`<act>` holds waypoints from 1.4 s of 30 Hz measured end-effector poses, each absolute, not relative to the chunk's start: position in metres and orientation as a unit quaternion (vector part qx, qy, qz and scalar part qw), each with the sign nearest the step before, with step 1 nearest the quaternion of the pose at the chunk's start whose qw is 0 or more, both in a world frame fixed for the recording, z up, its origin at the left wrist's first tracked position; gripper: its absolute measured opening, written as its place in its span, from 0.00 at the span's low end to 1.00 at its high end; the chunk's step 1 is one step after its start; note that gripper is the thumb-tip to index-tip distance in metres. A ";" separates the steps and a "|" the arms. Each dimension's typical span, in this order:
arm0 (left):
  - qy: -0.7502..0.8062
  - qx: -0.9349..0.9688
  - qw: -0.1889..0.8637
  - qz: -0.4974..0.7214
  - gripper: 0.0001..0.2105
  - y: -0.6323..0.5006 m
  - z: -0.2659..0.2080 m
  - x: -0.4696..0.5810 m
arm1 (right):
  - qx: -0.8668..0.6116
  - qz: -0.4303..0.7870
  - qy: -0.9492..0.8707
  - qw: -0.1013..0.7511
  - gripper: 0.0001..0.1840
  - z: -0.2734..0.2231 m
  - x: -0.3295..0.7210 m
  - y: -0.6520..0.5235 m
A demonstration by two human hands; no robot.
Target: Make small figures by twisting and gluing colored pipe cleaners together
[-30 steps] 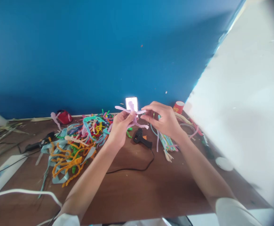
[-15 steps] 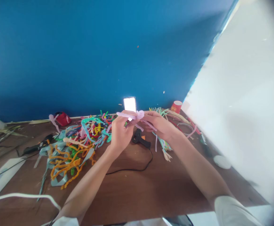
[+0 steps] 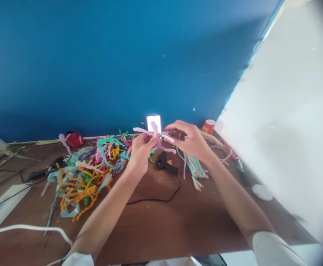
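Note:
Between the thumb and fingers of my left hand (image 3: pixel 142 150) is a lilac pipe-cleaner figure (image 3: pixel 155 128), with a rounded top and several fuzzy arms sticking out sideways and down. My right hand (image 3: pixel 188 139) is just right of it, thumb and fingers apart, with its fingertips near the figure's right arm; nothing shows in its grasp. Behind the figure a lit phone (image 3: pixel 157 119) leans upright near the wall. Below both hands a black glue gun (image 3: pixel 166 163) lies on the brown table (image 3: pixel 155 229).
A tangled heap of coloured pipe cleaners (image 3: pixel 94 188) spreads on the left. A bundle of pale pipe cleaners (image 3: pixel 196 168) lies at right, near a red paper cup (image 3: pixel 208 126) and a white disc (image 3: pixel 262 192). A second black glue gun (image 3: pixel 43 171) and a white cable (image 3: pixel 25 227) are at far left.
My right hand has let go of the lilac figure and moved right, its fingers opening. My left hand keeps hold, and the figure has turned so its rounded top points up.

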State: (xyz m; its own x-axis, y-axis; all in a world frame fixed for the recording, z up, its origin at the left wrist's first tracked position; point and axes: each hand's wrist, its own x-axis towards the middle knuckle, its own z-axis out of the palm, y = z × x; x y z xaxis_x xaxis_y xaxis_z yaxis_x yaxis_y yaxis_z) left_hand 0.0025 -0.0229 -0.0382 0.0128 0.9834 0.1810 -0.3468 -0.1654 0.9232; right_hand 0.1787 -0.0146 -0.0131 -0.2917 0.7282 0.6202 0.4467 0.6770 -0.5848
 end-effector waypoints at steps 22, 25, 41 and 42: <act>0.374 0.667 0.215 0.608 0.05 -0.034 -0.036 0.003 | -0.354 0.481 -0.647 0.474 0.22 -0.017 0.158 -0.025; 0.365 0.694 0.151 0.602 0.05 -0.038 -0.033 0.005 | -0.337 0.639 -0.551 0.417 0.18 -0.017 0.158 -0.024; 0.347 0.541 0.440 0.627 0.12 -0.026 -0.045 0.004 | -0.360 0.033 -0.841 0.402 0.12 -0.019 0.172 -0.019; 0.349 0.544 0.435 0.627 0.12 -0.026 -0.045 0.003 | -0.369 0.036 -0.835 0.406 0.13 -0.019 0.171 -0.019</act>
State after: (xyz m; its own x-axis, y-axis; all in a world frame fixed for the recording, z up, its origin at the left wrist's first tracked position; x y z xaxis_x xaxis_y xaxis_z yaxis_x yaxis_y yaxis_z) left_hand 0.0032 -0.0261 -0.0455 -0.0286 0.9253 0.3782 -0.1659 -0.3775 0.9110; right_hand 0.1714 -0.0189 -0.0193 -0.3985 0.6461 0.6509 0.5875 0.7248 -0.3598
